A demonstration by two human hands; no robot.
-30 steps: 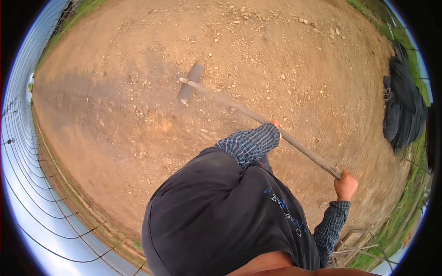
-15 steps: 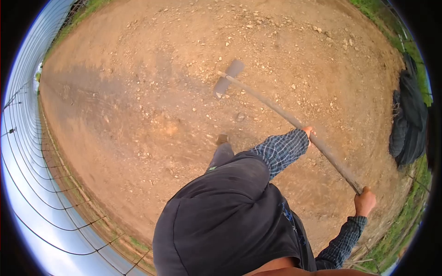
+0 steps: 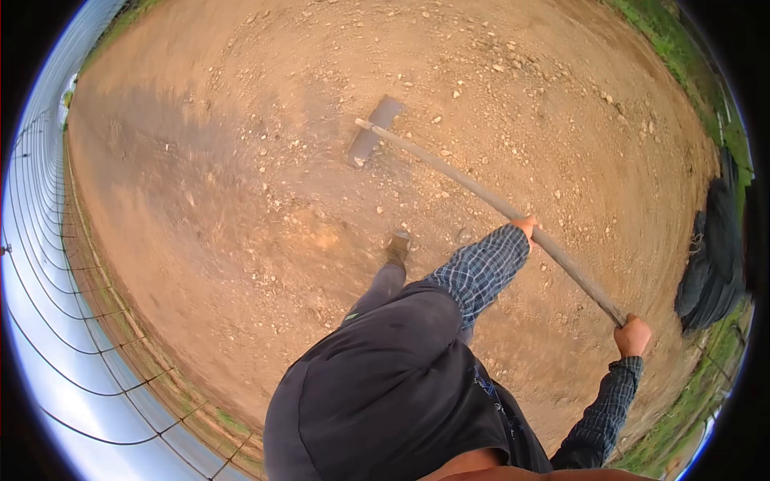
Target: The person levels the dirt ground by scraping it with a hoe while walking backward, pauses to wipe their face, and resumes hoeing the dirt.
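A broad stretch of brown, stony dirt ground (image 3: 200, 240) fills most of the view. Along its left edge runs a tall fence of thin dark wire mesh (image 3: 98, 353), with pale sky behind it. The person's loose charcoal-black cloth garment (image 3: 369, 393) covers the lower middle, marked with small blue and white patterning near its right side. A long-handled tool, a pale brown wooden pole (image 3: 477, 188) with a flat grey rectangular blade (image 3: 365, 147), slants across the ground from the upper middle down toward the lower right edge; the pole's tip pokes just past the blade. Whether the blade touches the dirt, I cannot tell. A crumpled heap of black fabric (image 3: 714, 260) lies at the ground's right edge, beside a strip of green grass (image 3: 674, 52) that borders its upper right corner. Two dark blue checked sleeves (image 3: 485, 268) reach forward to the pole. A grey trouser leg (image 3: 377, 289) ends in a brown boot (image 3: 398, 248) below the blade. The left hand (image 3: 525, 226) is wrapped around the pole partway along, and the right hand (image 3: 634, 335) grips its near end. Small pale stones (image 3: 499, 68) lie scattered around the blade and beyond.
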